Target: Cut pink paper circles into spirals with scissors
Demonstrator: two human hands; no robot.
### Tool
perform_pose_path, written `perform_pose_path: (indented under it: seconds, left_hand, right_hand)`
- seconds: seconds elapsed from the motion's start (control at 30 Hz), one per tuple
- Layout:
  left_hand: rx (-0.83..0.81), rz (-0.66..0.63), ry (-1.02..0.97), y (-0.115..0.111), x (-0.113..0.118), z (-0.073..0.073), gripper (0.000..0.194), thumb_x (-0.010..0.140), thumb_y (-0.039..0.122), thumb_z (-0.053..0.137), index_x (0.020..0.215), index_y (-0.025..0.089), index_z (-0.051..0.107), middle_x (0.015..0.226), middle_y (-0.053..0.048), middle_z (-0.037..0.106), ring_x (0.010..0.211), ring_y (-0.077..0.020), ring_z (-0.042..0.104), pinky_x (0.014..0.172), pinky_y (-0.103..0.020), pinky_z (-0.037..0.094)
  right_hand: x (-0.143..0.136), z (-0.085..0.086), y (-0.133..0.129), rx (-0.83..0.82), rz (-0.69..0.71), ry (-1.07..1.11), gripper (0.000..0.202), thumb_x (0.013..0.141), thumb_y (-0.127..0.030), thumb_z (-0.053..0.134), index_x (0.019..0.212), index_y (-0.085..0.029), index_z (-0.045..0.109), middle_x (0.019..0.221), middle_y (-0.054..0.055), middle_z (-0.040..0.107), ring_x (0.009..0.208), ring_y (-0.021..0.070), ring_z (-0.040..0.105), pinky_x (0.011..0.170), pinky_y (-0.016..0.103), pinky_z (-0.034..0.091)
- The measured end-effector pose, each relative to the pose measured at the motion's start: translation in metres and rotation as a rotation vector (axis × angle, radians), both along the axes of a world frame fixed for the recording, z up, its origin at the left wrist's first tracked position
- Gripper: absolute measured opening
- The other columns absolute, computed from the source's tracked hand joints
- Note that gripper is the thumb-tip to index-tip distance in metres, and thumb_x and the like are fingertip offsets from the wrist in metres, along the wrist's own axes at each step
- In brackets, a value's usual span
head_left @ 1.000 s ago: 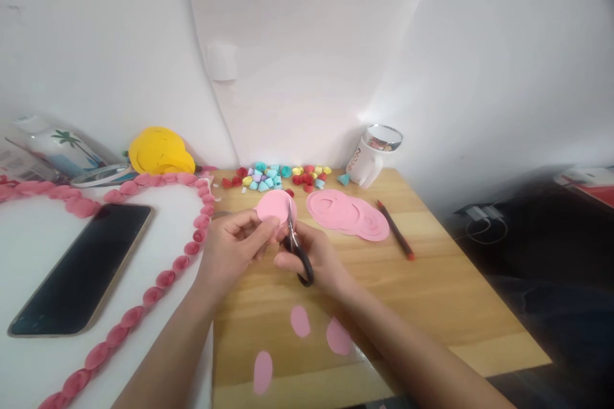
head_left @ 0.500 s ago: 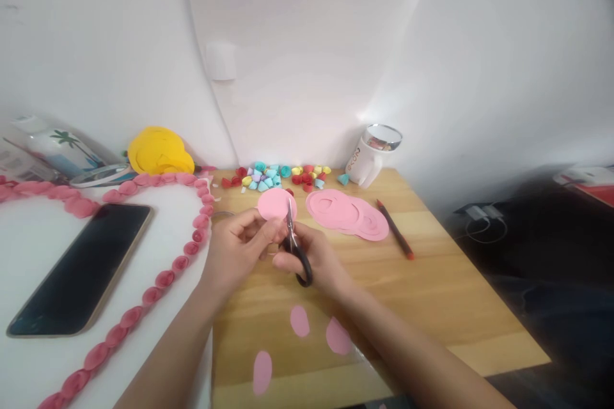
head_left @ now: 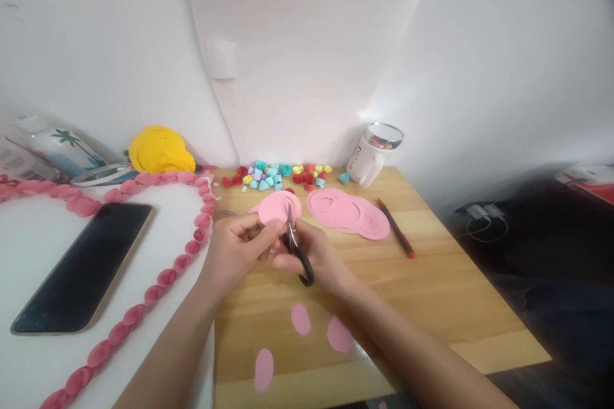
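Between thumb and fingers, my left hand (head_left: 242, 243) pinches a round piece of pink paper (head_left: 274, 207) above the wooden table (head_left: 432, 307). My right hand (head_left: 316, 255) is closed around black-handled scissors (head_left: 298, 254), their blades pointing away from me and meeting the paper near its right side. A curved slit shows by the blade tips. Right of my hands lie overlapping pink paper circles (head_left: 338, 212) with spiral cuts. Small pink paper offcuts, such as one oval (head_left: 264, 370), lie on the table nearer to me.
Colourful rolled paper flowers (head_left: 271, 176) line the table's back, beside a white mug (head_left: 368, 156). A dark pen (head_left: 396, 230) lies at the right. On the left, a phone (head_left: 84, 268) rests on a white board (head_left: 158, 230) edged with pink paper rolls. Yellow paper (head_left: 160, 150) stands behind.
The pink paper has shifted and turned slightly between my hands, and a curved slit now shows near the blades. Both hands keep their hold, almost in place.
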State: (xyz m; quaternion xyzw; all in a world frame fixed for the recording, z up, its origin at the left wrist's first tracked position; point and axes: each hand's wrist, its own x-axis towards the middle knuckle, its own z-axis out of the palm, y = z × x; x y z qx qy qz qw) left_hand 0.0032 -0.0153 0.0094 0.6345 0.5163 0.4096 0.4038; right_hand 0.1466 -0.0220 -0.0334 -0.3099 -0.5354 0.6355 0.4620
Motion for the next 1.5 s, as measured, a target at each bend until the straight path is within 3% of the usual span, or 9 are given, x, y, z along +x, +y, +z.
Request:
perform_pose_path:
  seconds: [0.37,0.8,1.1,1.5]
  left_hand:
    - [0.049,0.033,0.019,0.0005,0.0004,0.0029,0.031,0.074,0.024,0.059,0.045,0.016,0.05,0.041,0.006,0.048,0.04,-0.0041,0.042,0.042,-0.016,0.036]
    - [0.101,0.046,0.03,0.0027,-0.0023,0.0008,0.028,0.074,0.025,0.059,0.047,0.017,0.052,0.041,0.006,0.046,0.04,-0.0055,0.04,0.041,-0.019,0.032]
    - [0.082,-0.001,0.044,0.0004,-0.0029,0.0046,0.024,0.072,0.024,0.06,0.049,0.018,0.058,0.044,0.005,0.054,0.04,-0.0051,0.044,0.041,-0.017,0.035]
    - [0.095,0.041,-0.001,0.0023,-0.0033,0.0029,0.016,0.072,0.024,0.06,0.056,0.018,0.062,0.046,0.005,0.054,0.039,-0.0061,0.044,0.038,-0.018,0.034]
  right_hand:
    - [-0.0007,0.0022,-0.0012,-0.012,0.001,-0.007,0.045,0.056,-0.045,0.076,0.077,-0.017,0.049,0.066,-0.003,0.047,0.054,0.0074,0.034,0.05,0.021,0.029]
    - [-0.0008,0.0042,-0.0017,0.037,-0.018,-0.034,0.042,0.059,-0.047,0.073,0.078,-0.017,0.052,0.063,-0.003,0.045,0.054,0.0085,0.037,0.05,0.021,0.033]
    - [0.0003,0.0003,0.0003,0.022,-0.024,-0.009,0.046,0.056,-0.044,0.076,0.084,-0.017,0.05,0.066,-0.002,0.045,0.057,0.0091,0.038,0.052,0.022,0.033]
    - [0.0014,0.0055,-0.0012,0.011,-0.016,-0.046,0.037,0.063,-0.042,0.072,0.08,-0.017,0.051,0.058,-0.005,0.041,0.051,0.0066,0.031,0.047,0.021,0.027]
